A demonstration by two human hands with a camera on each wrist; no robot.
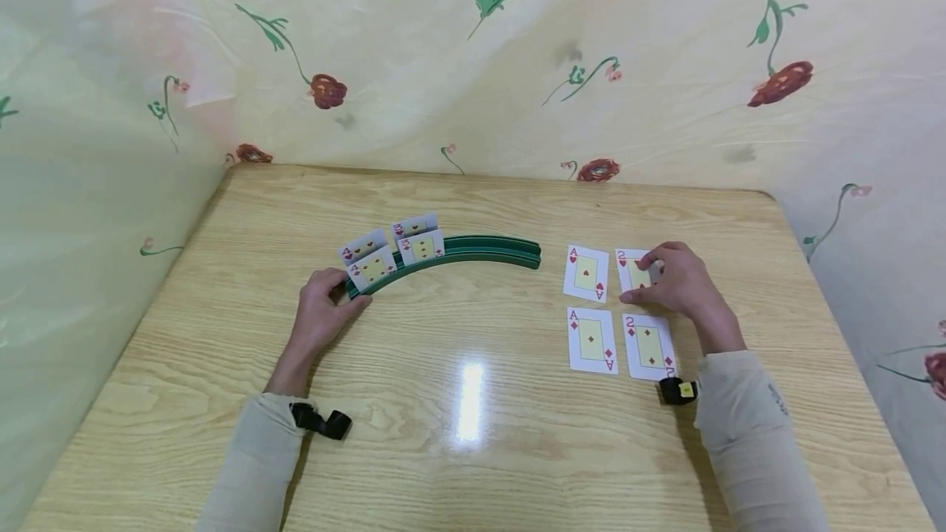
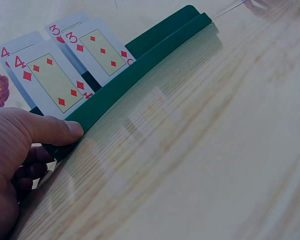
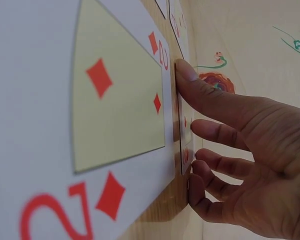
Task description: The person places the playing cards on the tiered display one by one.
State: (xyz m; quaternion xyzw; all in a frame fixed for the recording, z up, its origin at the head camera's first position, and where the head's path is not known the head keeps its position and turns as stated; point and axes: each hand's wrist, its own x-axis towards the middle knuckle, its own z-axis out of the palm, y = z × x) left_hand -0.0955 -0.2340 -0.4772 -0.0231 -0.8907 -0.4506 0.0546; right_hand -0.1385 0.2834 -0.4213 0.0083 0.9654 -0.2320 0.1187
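A curved green card holder (image 1: pixel 488 256) lies on the table, and my left hand (image 1: pixel 323 309) grips its left end, thumb along the front wall. Standing in its grooves are the four of diamonds (image 2: pixel 50 80) and three of diamonds (image 2: pixel 100 51) in front, with the four of hearts (image 1: pixel 364 245) and three of hearts (image 1: pixel 415 224) behind. Over to the right, my right hand (image 1: pixel 680 282) holds the two of hearts (image 1: pixel 630 269) between thumb and fingertips, close over the tabletop. Part of that card is hidden under the hand.
Face up beside the right hand lie the ace of hearts (image 1: pixel 586 273), the ace of diamonds (image 1: pixel 592 340) and the two of diamonds (image 1: pixel 649 347). Flowered sheeting (image 1: pixel 414 64) hangs behind the wooden table (image 1: pixel 414 433) and along its sides.
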